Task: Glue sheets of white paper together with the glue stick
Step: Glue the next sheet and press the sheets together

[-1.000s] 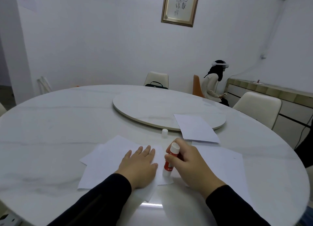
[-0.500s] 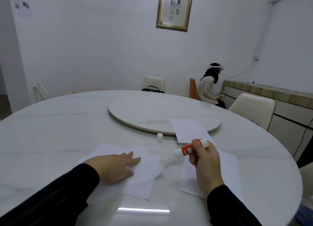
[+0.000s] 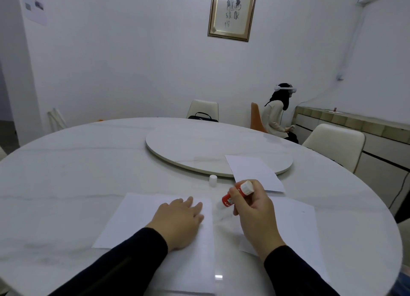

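I have the left hand (image 3: pixel 177 220) pressed flat on the joined sheets (image 3: pixel 133 220) at the near edge of the bench (image 3: pixel 66 162), its fingers straight and holding nothing. Half a second ago this hand lay further left and the sheets sat skewed, with a corner sticking out; they now lie squared under the palm, so I judge the joint just made has been smoothed down. The right hand (image 3: pixel 255 209) grips the glue stick (image 3: pixel 237 194), fingers curled round its red barrel. One second ago the stick stood upright with its tip down on the paper; it now sits lifted off the sheets and tilted, white base up and to the right, the glue end pointing down-left toward the gap between the two piles. I cannot tell whether the tip touches anything. Under the right forearm lies a loose sheet (image 3: pixel 295 227), not yet taken up, which I judge to be the next one for gluing. Beyond the hands, the white cap (image 3: pixel 213 180) stands alone on the bench, so the stick stays uncapped and ready. Further off, another sheet (image 3: pixel 253 173) lies half on the turntable (image 3: pixel 188 149), also untouched.
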Demonstrator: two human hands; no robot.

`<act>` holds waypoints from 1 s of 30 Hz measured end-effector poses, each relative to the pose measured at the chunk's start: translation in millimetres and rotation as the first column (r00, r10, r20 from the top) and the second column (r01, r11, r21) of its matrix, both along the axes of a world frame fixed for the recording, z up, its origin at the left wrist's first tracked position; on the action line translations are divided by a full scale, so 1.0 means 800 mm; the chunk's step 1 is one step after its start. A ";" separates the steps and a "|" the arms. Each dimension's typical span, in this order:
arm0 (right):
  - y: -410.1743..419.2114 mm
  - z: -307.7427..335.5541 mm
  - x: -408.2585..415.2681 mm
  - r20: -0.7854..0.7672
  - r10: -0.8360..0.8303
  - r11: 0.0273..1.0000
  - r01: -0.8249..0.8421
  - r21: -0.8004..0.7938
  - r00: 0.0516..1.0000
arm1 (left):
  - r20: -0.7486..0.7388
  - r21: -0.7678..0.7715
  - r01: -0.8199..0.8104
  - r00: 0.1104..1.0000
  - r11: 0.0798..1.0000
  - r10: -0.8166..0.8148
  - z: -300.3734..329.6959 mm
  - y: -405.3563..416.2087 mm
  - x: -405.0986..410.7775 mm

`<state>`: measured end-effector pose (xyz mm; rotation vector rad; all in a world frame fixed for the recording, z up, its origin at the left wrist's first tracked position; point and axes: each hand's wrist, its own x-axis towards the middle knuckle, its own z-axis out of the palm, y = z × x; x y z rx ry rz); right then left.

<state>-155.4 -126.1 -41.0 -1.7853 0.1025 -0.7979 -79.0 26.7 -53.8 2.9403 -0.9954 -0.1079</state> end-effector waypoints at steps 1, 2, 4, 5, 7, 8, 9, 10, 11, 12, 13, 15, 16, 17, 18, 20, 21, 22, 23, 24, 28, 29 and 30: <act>0.004 0.004 0.004 -0.025 0.022 0.999 -0.023 -0.032 0.999 | 0.027 0.017 -0.013 1.000 1.000 0.013 -0.002 -0.004 -0.002; 0.007 0.008 0.010 -0.051 0.037 0.997 -0.040 -0.061 0.998 | 0.049 0.013 -0.015 0.999 1.000 0.014 -0.004 -0.006 -0.003; 0.011 0.015 0.024 -0.105 0.045 0.993 -0.056 -0.103 0.993 | 0.041 -0.044 -0.004 0.999 0.999 0.006 -0.008 -0.002 -0.001; 0.013 0.017 0.033 -0.133 0.041 0.991 -0.057 -0.122 0.990 | 0.006 -0.081 -0.002 1.000 0.997 0.003 -0.010 0.002 0.000; 0.016 0.017 0.049 -0.186 0.032 0.987 -0.061 -0.151 0.982 | -0.055 -0.125 0.001 0.998 0.992 -0.008 -0.013 0.008 0.001; 0.017 0.014 0.056 -0.213 0.027 0.984 -0.064 -0.167 0.977 | -0.061 -0.136 0.002 0.998 0.991 -0.011 -0.014 0.009 0.002; 0.018 0.011 0.062 -0.238 0.022 0.981 -0.067 -0.180 0.971 | -0.058 -0.145 0.003 0.998 0.989 -0.011 -0.015 0.009 0.002; 0.018 0.008 0.066 -0.260 0.019 0.980 -0.070 -0.186 0.965 | -0.052 -0.148 0.001 0.999 0.989 -0.009 -0.016 0.009 0.002; 0.017 0.005 0.069 -0.277 0.019 0.979 -0.074 -0.191 0.961 | -0.050 -0.147 0.000 0.999 0.989 -0.007 -0.017 0.008 0.002; 0.017 0.002 0.070 -0.288 0.018 0.976 -0.079 -0.202 0.957 | -0.050 -0.143 -0.001 0.999 0.990 -0.007 -0.018 0.008 0.002; 0.016 0.001 0.068 -0.297 0.016 0.971 -0.086 -0.225 0.955 | -0.053 -0.140 -0.001 0.999 0.990 -0.007 -0.018 0.008 0.003; 0.015 0.002 0.060 -0.306 0.004 0.947 -0.102 -0.305 0.952 | -0.062 -0.136 -0.002 0.998 0.991 -0.007 -0.017 0.008 0.004; 0.015 0.003 0.053 -0.301 0.000 0.932 -0.109 -0.345 0.953 | -0.068 -0.135 -0.001 0.998 0.991 -0.008 -0.016 0.008 0.004; 0.016 0.004 0.044 -0.295 0.007 0.921 -0.120 -0.370 0.956 | -0.075 -0.134 -0.001 0.997 0.991 -0.009 -0.015 0.008 0.004; 0.017 0.006 0.034 -0.290 0.026 0.914 -0.140 -0.380 0.957 | -0.081 -0.133 0.000 0.997 0.991 -0.011 -0.014 0.008 0.004; 0.018 0.009 0.011 -0.291 0.071 0.901 -0.186 -0.392 0.954 | -0.091 -0.131 0.000 0.996 0.991 -0.012 -0.013 0.008 0.003; 0.019 0.011 -0.001 -0.295 0.090 0.893 -0.208 -0.399 0.951 | -0.094 -0.127 -0.002 0.996 0.992 -0.010 -0.012 0.008 0.003; 0.020 0.013 -0.013 -0.298 0.112 0.887 -0.230 -0.399 0.948 | -0.096 -0.123 -0.004 0.995 0.992 -0.008 -0.012 0.008 0.003; 0.021 0.015 -0.025 -0.302 0.134 0.882 -0.253 -0.398 0.944 | -0.097 -0.119 -0.004 0.995 0.993 -0.007 -0.011 0.008 0.004; 0.021 0.018 -0.037 -0.307 0.155 0.875 -0.275 -0.399 0.939 | -0.097 -0.116 -0.004 0.995 0.993 -0.008 -0.010 0.008 0.004; 0.023 0.022 -0.078 -0.345 0.262 0.829 -0.394 -0.398 0.901 | -0.101 -0.092 0.004 0.995 0.996 -0.013 -0.007 0.009 0.003; 0.024 0.023 -0.085 -0.356 0.290 0.818 -0.423 -0.389 0.888 | -0.102 -0.084 0.005 0.995 0.996 -0.014 -0.006 0.009 0.003; 0.023 0.023 -0.090 -0.369 0.319 0.812 -0.453 -0.368 0.873 | -0.107 -0.076 0.004 0.994 0.997 -0.013 -0.005 0.009 0.004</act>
